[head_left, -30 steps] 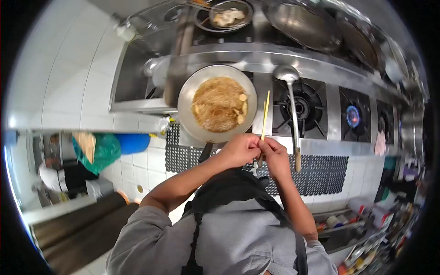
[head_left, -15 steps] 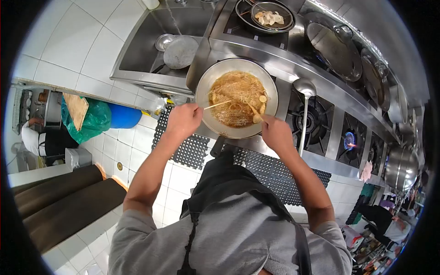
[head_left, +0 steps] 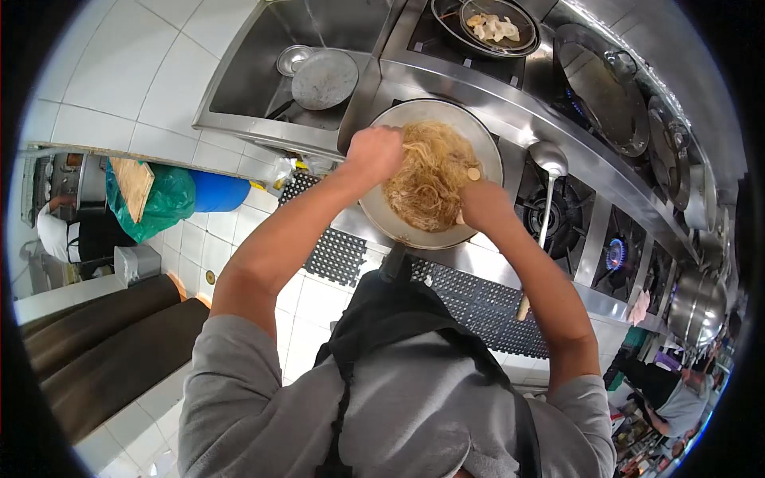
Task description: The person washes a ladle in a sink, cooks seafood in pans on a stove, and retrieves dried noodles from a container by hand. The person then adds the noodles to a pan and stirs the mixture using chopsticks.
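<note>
Brown thin noodles (head_left: 434,179) fill a wide pale pan (head_left: 382,219) on the stove, and part of them appears bunched up. Its black handle (head_left: 394,261) points toward my body. My left hand (head_left: 377,153) is closed above the pan's left rim; the chopstick seen in it earlier is now hidden by hand and noodles. Over the right side of the pan, my right hand (head_left: 484,209) is closed on a light wooden stick, mostly hidden. A pale round slice (head_left: 474,173) lies among the noodles beside the right hand.
A steel ladle (head_left: 549,159) lies across the burner on the right. Farther right, a burner flame (head_left: 615,254) is lit. A pan (head_left: 325,80) and a small bowl (head_left: 293,60) sit in the sink. A strainer (head_left: 498,28) holds pale pieces. Other people are at both sides.
My left hand has moved up and right over the pan, and my right hand has shifted slightly up and right. The noodles are gathered and lifted more. The view has shifted slightly.
</note>
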Demonstrator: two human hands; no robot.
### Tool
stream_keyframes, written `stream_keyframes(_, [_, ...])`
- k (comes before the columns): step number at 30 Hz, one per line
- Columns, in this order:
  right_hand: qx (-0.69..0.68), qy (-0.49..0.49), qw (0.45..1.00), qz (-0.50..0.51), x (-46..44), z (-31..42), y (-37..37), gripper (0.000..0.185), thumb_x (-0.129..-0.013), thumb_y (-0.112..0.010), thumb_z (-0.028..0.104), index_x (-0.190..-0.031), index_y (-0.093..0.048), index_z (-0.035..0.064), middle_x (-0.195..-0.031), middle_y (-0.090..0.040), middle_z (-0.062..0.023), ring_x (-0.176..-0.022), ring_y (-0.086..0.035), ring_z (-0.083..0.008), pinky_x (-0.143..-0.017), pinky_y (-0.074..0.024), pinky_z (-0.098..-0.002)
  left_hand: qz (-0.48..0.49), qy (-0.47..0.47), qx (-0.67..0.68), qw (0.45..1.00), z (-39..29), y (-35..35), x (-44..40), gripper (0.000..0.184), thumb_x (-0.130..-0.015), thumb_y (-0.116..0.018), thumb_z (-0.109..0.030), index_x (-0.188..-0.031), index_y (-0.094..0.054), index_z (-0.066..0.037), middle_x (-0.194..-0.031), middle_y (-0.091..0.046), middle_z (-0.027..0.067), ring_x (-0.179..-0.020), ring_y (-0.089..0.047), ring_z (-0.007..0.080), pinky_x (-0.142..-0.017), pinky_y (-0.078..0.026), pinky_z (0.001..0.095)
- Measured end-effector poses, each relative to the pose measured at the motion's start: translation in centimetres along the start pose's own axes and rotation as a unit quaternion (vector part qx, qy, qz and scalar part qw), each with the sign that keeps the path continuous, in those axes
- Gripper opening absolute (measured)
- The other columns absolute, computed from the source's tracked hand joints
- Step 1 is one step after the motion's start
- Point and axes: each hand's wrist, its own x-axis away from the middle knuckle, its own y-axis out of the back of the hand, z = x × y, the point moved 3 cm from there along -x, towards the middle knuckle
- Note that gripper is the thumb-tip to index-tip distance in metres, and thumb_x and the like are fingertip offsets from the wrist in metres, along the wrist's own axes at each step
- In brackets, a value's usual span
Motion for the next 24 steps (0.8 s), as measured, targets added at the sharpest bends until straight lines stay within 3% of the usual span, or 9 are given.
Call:
stream_keyframes(6, [-0.033,0.006,0.997,-0.064,-0.7,1.7,1.6,0.014,-0.077,-0.067,0.010,-0.085,-0.076,0.0016,-0.086,-0.074,-0.0220,-0.085,-0.074,-0.0376,-0.079,-0.0598,-0.0473,0.108,-0.038,-0.014,0.993,-1.9,2.1,2.0,0.015,-0.080,-0.064,-0.010,-0.089,-0.073,-0.003,-0.089,-0.075,0.0204,-0.085,-0.074,0.0363,-0.077,-0.060,0.0455])
stream_keyframes(9, [-0.061,0.034,0.996,-0.058,-2.9,3.4,-1.7,0.015,-0.077,-0.065,0.011,-0.083,-0.075,0.0012,-0.083,-0.073,-0.0233,-0.084,-0.074,-0.0389,-0.078,-0.0595,-0.0475,0.056,-0.065,-0.033,0.996,0.0,-0.6,0.6,0.014,-0.085,-0.059,-0.012,-0.083,-0.068,-0.001,-0.080,-0.072,0.0223,-0.075,-0.072,0.0406,-0.067,-0.059,0.0497])
stream_keyframes(12, [-0.086,0.065,0.994,-0.037,-1.6,3.8,-2.5,0.016,-0.078,-0.063,0.012,-0.084,-0.075,0.0022,-0.082,-0.072,-0.0240,-0.082,-0.073,-0.0405,-0.077,-0.0590,-0.0486,-0.057,-0.030,-0.009,0.998,2.0,-0.4,-1.0,0.013,-0.085,-0.059,-0.011,-0.084,-0.068,-0.002,-0.080,-0.072,0.0219,-0.074,-0.072,0.0396,-0.066,-0.059,0.0494])
stream_keyframes(18, [-0.115,-0.010,0.990,-0.081,1.6,-0.2,2.4,0.018,-0.080,-0.062,0.014,-0.087,-0.076,0.0075,-0.084,-0.073,-0.0217,-0.083,-0.072,-0.0411,-0.078,-0.0583,-0.0507,0.034,-0.039,0.044,0.998,-3.2,4.1,3.6,0.013,-0.085,-0.060,-0.013,-0.084,-0.068,-0.003,-0.080,-0.071,0.0227,-0.074,-0.072,0.0400,-0.068,-0.059,0.0497])
stream_keyframes(24, [-0.038,-0.022,0.995,-0.095,-5.3,-3.6,0.9,0.020,-0.081,-0.062,0.016,-0.091,-0.076,0.0054,-0.088,-0.073,-0.0222,-0.086,-0.072,-0.0408,-0.079,-0.0589,-0.0505,0.134,-0.089,0.088,0.983,-5.9,-1.6,4.2,0.014,-0.084,-0.062,-0.015,-0.086,-0.069,-0.002,-0.079,-0.072,0.0190,-0.077,-0.071,0.0421,-0.074,-0.057,0.0519])
